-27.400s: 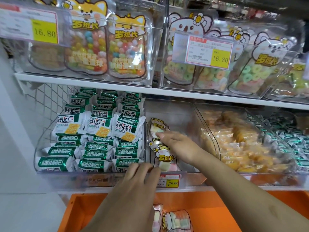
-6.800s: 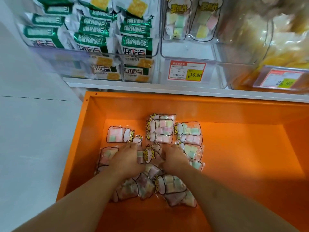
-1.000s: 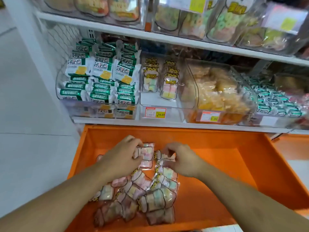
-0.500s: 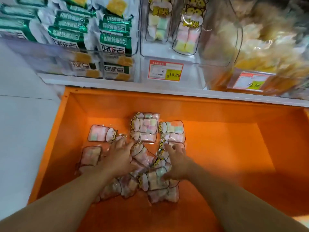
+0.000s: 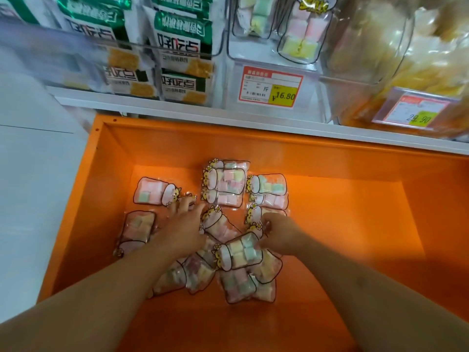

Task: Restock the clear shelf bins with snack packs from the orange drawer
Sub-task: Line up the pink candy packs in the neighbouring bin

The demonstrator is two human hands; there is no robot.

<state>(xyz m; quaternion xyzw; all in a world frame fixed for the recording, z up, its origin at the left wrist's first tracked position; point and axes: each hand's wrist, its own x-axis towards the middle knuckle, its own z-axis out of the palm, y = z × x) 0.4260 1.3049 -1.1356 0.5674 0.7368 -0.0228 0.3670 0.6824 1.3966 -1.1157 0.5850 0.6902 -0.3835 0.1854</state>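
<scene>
On the shelf above, left to right: a clear bin of green-and-white cracker packs, then a narrower clear shelf bin holding two marshmallow packs standing upright, long axis vertical, with a red-and-yellow price tag marked 16.80 on its front. Right of that sits a bin of yellowish snacks, too blurred to identify, with a second price tag.

Below the white shelf edge the orange drawer stands open, and its pile of snack packs lies flat on the floor of the left half. At far left one pack lies with its long axis across the drawer, cartoon head to the right; below it another pack runs front to back, head nearest the person. The left hand lies palm-down on the pile, fingers spread and fairly straight, covering the packs beneath it. Behind the hands, two small stacks lie crosswise, heads to the left. The right hand has its fingers curled, seemingly pinching the edge of a pack lying crosswise on top, head to the left, though the contact is partly hidden. Both forearms screen the near packs, which lie at mixed angles.
</scene>
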